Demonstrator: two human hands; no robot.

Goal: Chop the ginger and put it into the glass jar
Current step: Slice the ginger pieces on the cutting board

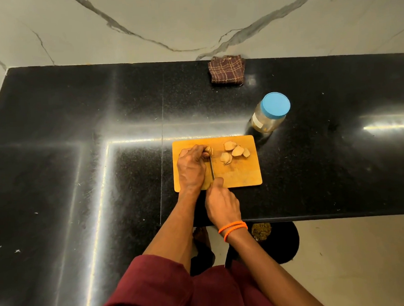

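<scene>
Tabletop (pixel 78 136): black speckled stone, polished, with bright streaks of reflected light; a pale marble-veined wall rises at its far edge.
Cutting board (pixel 242 174): flat wooden rectangle with rounded corners, warm yellow-brown, lying near the tabletop's near edge, long side running left to right.
Ginger piece (pixel 208 149): small knobbly beige lump at the far left of the board, partly hidden under the fingers.
Cut ginger chunks (pixel 235 151): several pale, rough-skinned pieces with smooth cut faces, clustered on the far right part of the board, apart from the blade.
Knife (pixel 212 168): thin dark blade, long axis running near to far, tip pointing away toward the held ginger piece; handle hidden in the fist.
Left hand (pixel 192 168): palm down on the board's left side, fingers curled, the grip pinching the ginger piece at the fingertips.
Right hand (pixel 221 203): at the board's near edge, the grip wrapped round the knife handle, thumb up top; two orange bands (pixel 233 228) circle the wrist.
Glass jar (pixel 270 114): clear cylinder with a round blue lid on, standing on the tabletop just beyond the board's far right corner.
Cloth (pixel 227 69): folded brown checked fabric by the wall.
</scene>
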